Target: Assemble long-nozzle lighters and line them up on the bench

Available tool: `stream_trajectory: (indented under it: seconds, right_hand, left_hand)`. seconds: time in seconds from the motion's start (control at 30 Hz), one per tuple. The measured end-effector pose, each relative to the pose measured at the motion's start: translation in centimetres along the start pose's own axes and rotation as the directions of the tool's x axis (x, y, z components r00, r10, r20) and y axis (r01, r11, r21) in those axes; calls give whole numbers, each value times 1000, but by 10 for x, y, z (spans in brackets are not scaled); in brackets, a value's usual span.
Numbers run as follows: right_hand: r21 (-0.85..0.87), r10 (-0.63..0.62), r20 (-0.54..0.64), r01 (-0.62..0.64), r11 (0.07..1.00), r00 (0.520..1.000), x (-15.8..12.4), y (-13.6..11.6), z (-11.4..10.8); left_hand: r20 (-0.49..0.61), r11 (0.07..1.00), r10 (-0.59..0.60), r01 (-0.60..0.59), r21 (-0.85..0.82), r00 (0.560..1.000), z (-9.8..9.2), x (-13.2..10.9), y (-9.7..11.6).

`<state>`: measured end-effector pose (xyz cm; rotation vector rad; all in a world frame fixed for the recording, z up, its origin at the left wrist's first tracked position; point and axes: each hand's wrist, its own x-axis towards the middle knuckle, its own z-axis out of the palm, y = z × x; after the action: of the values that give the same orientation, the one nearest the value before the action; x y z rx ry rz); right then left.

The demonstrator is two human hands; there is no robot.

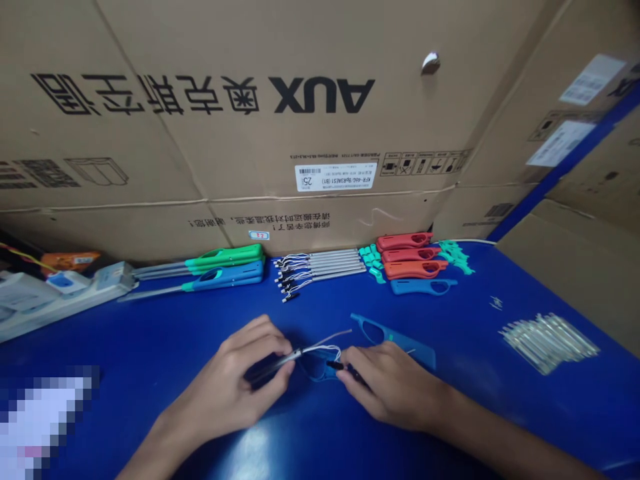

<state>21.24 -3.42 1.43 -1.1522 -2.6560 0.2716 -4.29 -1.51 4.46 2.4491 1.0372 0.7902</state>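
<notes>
My left hand (250, 373) is closed round a metal lighter tube (296, 354), its end toward the right. White wires (327, 347) and a thin grey tube (340, 333) come out of that end. My right hand (377, 383) pinches a small black part (335, 365) at the ends of the wires. A blue handle shell (320, 375) lies between my hands, partly covered by them. Another blue handle shell (425, 352) rests behind my right hand, which hides some of it.
Metal tubes with wires (335, 263) lie in a row at the back, beside green small parts (371, 260) and red and orange handle shells (407, 255). Assembled lighters (227, 273) are left of them. Clear gas tubes (550, 341) lie right; a power strip (65, 300) stands left. Cardboard (200, 153) walls the back.
</notes>
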Motion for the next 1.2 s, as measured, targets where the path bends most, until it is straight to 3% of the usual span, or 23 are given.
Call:
stream_trajectory:
  seconds: [0.1, 0.2, 0.3, 0.4, 0.5, 0.6, 0.77, 0.9, 1.0, 1.1, 1.2]
  right_hand:
    - [56, 57, -271, -43, 997, 961, -3, 3, -11]
    - [76, 98, -457, -71, 995, 884, -4, 4, -22]
    - [67, 98, -417, -77, 995, 903, -2, 3, -27]
    - [31, 88, -307, -82, 996, 948, 6, 1, -26]
    - [-24, 77, -250, -86, 996, 965, 20, 1, -24]
    - [-96, 77, -230, -101, 990, 970, 35, 1, -23]
    - [-87, 38, -151, -51, 995, 988, 51, 4, -19]
    - [-51, 61, -57, -64, 997, 997, 55, 13, -18]
    - [-82, 146, -19, -147, 986, 989, 56, 26, -23]
    - [-162, 248, 29, -240, 957, 968, 58, 41, -27]
    - [-216, 299, 70, -278, 936, 952, 61, 52, -26]
  left_hand:
    - [-208, 999, 18, -28, -43, 978, -2, 1, -2]
    - [-459, 994, -69, 21, -108, 886, -1, 1, -4]
    - [-598, 968, -245, 155, -198, 763, 2, 0, -4]
    - [-565, 906, -416, 274, -321, 713, 5, 1, 0]
    - [-410, 813, -551, 356, -462, 727, 12, 5, 3]
    - [-248, 699, -614, 370, -611, 750, 23, 7, 0]
    - [-82, 490, -631, 315, -813, 771, 49, 6, -14]
    - [-7, 435, -607, 324, -840, 795, 53, 6, -19]
    - [-19, 502, -614, 372, -781, 789, 46, 9, -23]
    - [-139, 662, -610, 406, -630, 780, 40, 9, -34]
    - [-216, 820, -530, 430, -378, 820, 40, 5, -46]
